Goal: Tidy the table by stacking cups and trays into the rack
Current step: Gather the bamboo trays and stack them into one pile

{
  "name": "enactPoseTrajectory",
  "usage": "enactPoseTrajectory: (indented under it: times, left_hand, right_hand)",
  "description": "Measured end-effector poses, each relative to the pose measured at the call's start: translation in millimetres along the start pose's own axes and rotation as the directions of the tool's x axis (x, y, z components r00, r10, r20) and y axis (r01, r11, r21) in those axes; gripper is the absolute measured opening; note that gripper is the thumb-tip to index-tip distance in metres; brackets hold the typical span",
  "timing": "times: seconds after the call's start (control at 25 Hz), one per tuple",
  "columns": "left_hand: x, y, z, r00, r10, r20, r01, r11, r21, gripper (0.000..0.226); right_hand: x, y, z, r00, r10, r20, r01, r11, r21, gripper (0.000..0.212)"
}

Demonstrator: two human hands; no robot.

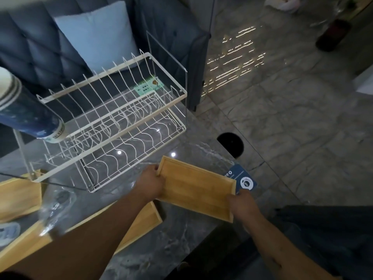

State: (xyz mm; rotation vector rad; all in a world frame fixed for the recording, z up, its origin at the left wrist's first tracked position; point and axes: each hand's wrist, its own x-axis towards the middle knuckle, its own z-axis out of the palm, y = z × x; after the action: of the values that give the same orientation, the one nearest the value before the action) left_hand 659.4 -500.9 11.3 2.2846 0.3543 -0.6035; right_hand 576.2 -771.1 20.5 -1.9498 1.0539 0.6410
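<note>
A bamboo tray (195, 188) is lifted just above the grey marble table (177, 247), in front of the white two-tier wire rack (113, 122). My left hand (150, 183) grips the tray's left short edge and my right hand (241, 205) grips its near right corner. A stack of blue paper cups (30, 110) lies tilted on the rack's left end. Another bamboo tray (141, 223) rests on the table under my left forearm, and a third bamboo tray (19, 196) lies at the far left.
A clear glass (54, 211) sits on the table near the left trays. A blue card (243, 178) lies under the held tray's right end, by a round hole (231, 145) in the tabletop. A dark sofa with a pale cushion (96, 35) stands behind the rack.
</note>
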Motion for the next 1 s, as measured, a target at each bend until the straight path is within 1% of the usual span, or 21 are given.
enactPoseTrajectory:
  times: [0.04, 0.08, 0.2, 0.24, 0.36, 0.4, 0.48, 0.6, 0.68, 0.88, 1.0]
  left_hand:
    - [-6, -4, -2, 1.000, -0.018, -0.024, 0.017, 0.999, -0.033, 0.024]
    - [-13, -11, -7, 0.997, -0.051, -0.053, 0.048, 0.997, -0.056, 0.019]
    - [-37, -43, -29, 0.976, -0.180, -0.119, 0.170, 0.981, -0.090, 0.020]
    - [-45, -58, -38, 0.969, -0.208, -0.132, 0.201, 0.977, -0.063, 0.022]
    - [-70, -111, -68, 0.944, -0.287, -0.163, 0.301, 0.951, 0.071, 0.032]
    - [-78, -128, -76, 0.931, -0.318, -0.177, 0.334, 0.940, 0.070, 0.034]
    - [-93, -157, -87, 0.902, -0.381, -0.204, 0.395, 0.918, 0.030, 0.035]
    - [-109, -185, -95, 0.835, -0.477, -0.272, 0.491, 0.871, -0.020, 0.034]
    - [-115, -199, -98, 0.794, -0.528, -0.303, 0.534, 0.843, -0.069, 0.033]
    - [-124, -227, -95, 0.731, -0.622, -0.280, 0.570, 0.783, -0.251, 0.020]
    - [-127, -236, -94, 0.704, -0.657, -0.270, 0.600, 0.753, -0.269, 0.015]
  right_hand:
    - [-2, -3, -2, 1.000, -0.026, -0.015, 0.026, 0.999, -0.025, 0.033]
    - [-4, -8, -2, 0.998, -0.067, -0.010, 0.066, 0.994, -0.085, 0.024]
    - [-13, -29, 12, 0.982, -0.186, 0.045, 0.191, 0.952, -0.239, 0.011]
    - [-17, -36, 20, 0.972, -0.220, 0.076, 0.233, 0.934, -0.272, 0.011]
    - [-28, -59, 59, 0.935, -0.302, 0.185, 0.350, 0.868, -0.351, 0.029]
    - [-33, -66, 72, 0.921, -0.321, 0.221, 0.384, 0.839, -0.384, 0.032]
    - [-42, -78, 98, 0.896, -0.341, 0.285, 0.437, 0.792, -0.426, 0.035]
    - [-54, -92, 130, 0.882, -0.331, 0.336, 0.455, 0.782, -0.425, 0.036]
    - [-58, -98, 150, 0.871, -0.342, 0.353, 0.479, 0.754, -0.450, 0.035]
    - [-64, -108, 181, 0.857, -0.394, 0.332, 0.515, 0.683, -0.518, 0.031]
    - [-68, -110, 192, 0.852, -0.410, 0.326, 0.524, 0.652, -0.548, 0.023]
